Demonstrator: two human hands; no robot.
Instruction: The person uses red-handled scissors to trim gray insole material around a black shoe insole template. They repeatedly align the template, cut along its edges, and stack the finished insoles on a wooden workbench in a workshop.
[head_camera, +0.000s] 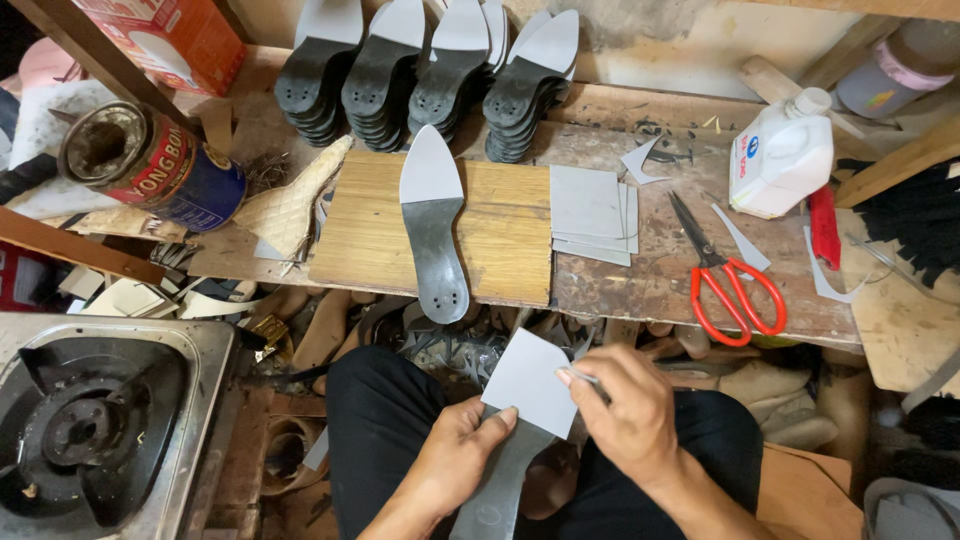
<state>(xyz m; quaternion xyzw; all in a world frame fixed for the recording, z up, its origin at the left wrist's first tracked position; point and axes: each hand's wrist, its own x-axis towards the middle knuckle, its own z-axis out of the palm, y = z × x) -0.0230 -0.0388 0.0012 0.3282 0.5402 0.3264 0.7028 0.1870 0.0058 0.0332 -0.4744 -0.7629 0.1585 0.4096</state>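
Head view: the left hand (455, 455) comes in from about seven o'clock and closes around a dark grey insole shank (500, 480), thumb laid across its upper face, the piece running down over the lap in black trousers (385, 420). A pale grey card square (532, 382) sits on the shank's upper end, tilted like a diamond, its lower corner under the left thumb tip. The right hand (630, 410) enters from five o'clock; its fingers are curled tight and pinch the card's right edge, with a thin grey tool or edge showing at the fingertips — which it is I cannot tell.

At twelve o'clock from the hands, a finished insole (435, 225) lies on a wooden board (505, 230), pale pointed toe up, dark heel down. Just to the board's three o'clock rests a small pile of grey card squares (590, 210). Farther toward two o'clock lie red-handled scissors (725, 270), blades shut, and beyond them a white plastic bottle (780, 155). Along the back wall at twelve stand rows of stacked insoles (420, 70). At ten o'clock a tin can (150, 165) lies on its side; at eight o'clock — low left — is a gas burner (90, 420).
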